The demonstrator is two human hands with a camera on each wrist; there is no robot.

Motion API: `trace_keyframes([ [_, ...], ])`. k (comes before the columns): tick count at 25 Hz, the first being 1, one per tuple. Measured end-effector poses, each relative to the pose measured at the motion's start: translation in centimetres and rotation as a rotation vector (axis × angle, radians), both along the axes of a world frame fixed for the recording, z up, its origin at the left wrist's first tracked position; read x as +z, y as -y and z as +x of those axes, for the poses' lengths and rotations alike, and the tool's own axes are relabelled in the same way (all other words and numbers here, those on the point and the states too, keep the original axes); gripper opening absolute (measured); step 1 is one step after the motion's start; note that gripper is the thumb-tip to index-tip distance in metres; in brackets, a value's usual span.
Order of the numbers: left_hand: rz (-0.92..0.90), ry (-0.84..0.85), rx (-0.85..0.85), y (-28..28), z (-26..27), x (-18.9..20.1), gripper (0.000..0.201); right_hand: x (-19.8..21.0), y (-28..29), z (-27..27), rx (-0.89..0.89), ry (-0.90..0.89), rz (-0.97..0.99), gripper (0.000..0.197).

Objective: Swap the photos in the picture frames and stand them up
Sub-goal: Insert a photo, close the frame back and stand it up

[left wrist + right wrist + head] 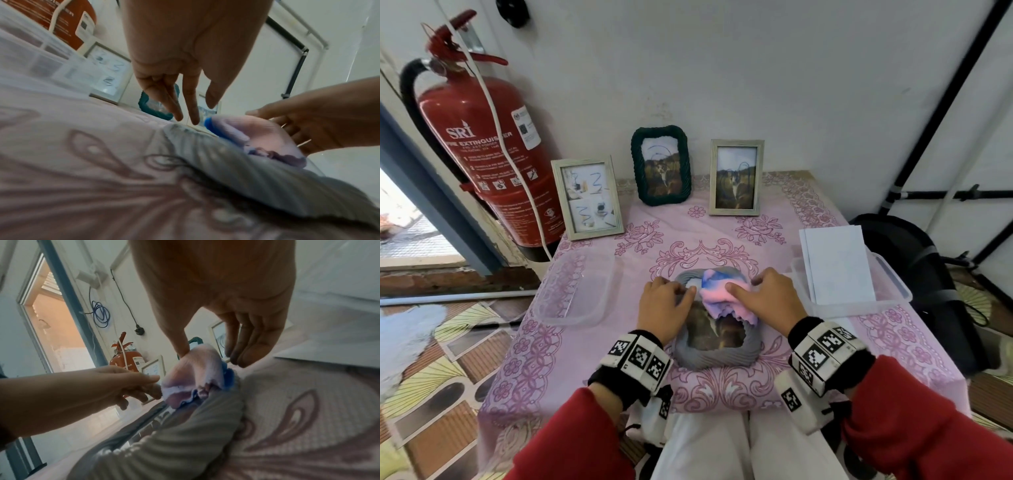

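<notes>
A grey ribbed picture frame [717, 356] lies flat on the pink tablecloth near me, with a dark photo [709, 330] showing in it. A pink and blue cloth [717, 291] is bunched on its far half. My right hand [753, 291] holds that cloth [197, 366] between thumb and fingers. My left hand [674, 289] rests with straight fingers [191, 113] on the frame's far left edge [236, 170]. At the back stand a pale frame [587, 198], a dark green frame [661, 166] and a second pale frame [736, 178], each with a photo.
A clear plastic tub [575, 287] sits left of the grey frame. Another tub [893, 291] on the right holds white sheets [835, 267]. A red fire extinguisher [482, 144] hangs beside the table's left back corner. A black bag [914, 274] lies off the right edge.
</notes>
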State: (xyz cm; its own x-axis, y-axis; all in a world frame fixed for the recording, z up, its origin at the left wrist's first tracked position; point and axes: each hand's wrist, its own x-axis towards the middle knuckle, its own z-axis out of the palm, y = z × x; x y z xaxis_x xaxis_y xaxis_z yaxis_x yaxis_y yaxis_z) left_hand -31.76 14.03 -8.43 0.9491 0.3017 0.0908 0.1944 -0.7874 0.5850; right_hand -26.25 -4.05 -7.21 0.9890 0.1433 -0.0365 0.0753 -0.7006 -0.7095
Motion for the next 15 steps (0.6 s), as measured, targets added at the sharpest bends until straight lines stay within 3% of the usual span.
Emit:
trace_keyframes([
  [5,-0.42,-0.086,-0.014,1.5,1.0,0.3,0.034,-0.1,0.4,-0.4,0.091,0.01,0.177,0.03],
  [8,-0.7,0.04,-0.035,1.8,1.0,0.6,0.02,0.2,0.3,-0.7,0.143,-0.023,0.311,0.032],
  [11,-0.817,0.193,-0.037,2.1,0.7,1.2,0.023,0.2,0.2,-0.7,0.131,-0.138,0.51,0.034],
  [15,-0.89,0.247,-0.084,2.5,0.1,1.7,0.012,0.6,0.0,-0.6,0.117,-0.15,0.63,0.032],
])
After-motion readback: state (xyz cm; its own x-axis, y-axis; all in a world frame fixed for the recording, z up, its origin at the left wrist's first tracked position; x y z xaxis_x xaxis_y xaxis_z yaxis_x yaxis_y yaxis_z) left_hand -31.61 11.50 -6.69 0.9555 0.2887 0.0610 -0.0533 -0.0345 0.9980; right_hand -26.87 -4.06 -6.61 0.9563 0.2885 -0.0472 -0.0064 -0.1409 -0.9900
